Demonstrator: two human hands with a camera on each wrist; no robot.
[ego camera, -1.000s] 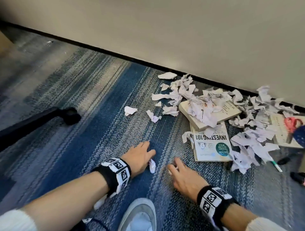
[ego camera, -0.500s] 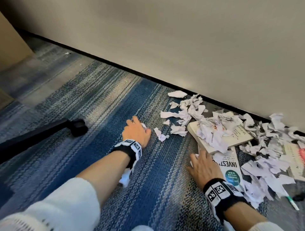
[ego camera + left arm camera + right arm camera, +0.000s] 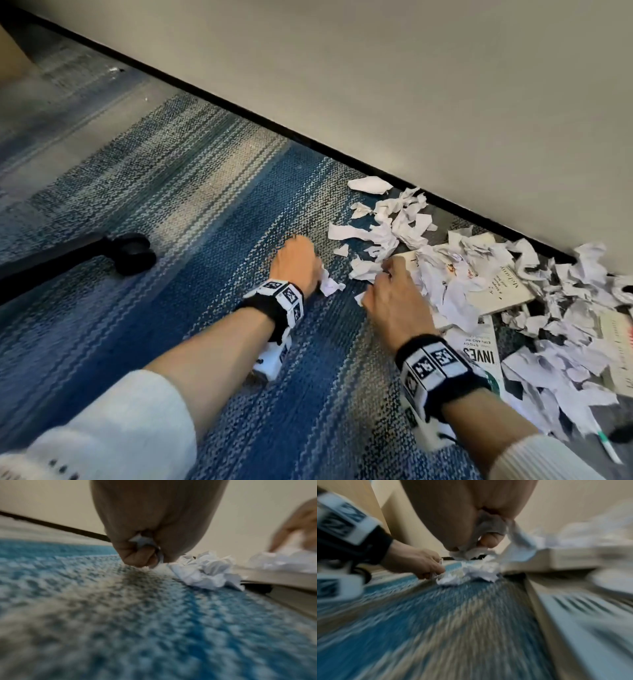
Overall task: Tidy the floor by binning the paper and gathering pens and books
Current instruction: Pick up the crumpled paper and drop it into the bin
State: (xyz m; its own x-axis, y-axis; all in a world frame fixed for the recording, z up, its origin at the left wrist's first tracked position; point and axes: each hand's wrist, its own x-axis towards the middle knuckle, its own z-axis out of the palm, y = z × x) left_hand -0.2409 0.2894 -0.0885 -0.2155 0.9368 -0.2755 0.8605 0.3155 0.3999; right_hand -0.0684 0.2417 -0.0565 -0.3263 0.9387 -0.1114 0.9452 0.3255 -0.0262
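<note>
Torn and crumpled white paper scraps (image 3: pixel 397 229) lie strewn along the wall over several books. A cream book (image 3: pixel 503 291) sits under one heap. A white "INVESTING 101" book (image 3: pixel 479 349) lies below it. My left hand (image 3: pixel 298 263) is curled round paper scraps (image 3: pixel 145 543), fist low on the carpet beside a crumpled scrap (image 3: pixel 330 284). My right hand (image 3: pixel 390 291) grips scraps (image 3: pixel 488 526) at the left corner of the cream book. A white pen with a green band (image 3: pixel 606 442) lies at the right edge.
A blue and grey striped carpet (image 3: pixel 205 240) runs to a pale wall with a black skirting strip (image 3: pixel 274 130). A black chair leg with a caster (image 3: pixel 133 253) stands at the left. Another book (image 3: pixel 616 346) lies at the far right under scraps.
Both hands have moved forward from near my foot to the scrap pile. The left hand has closed on scraps; the right hand went from flat on the carpet to gripping paper by the cream book.
</note>
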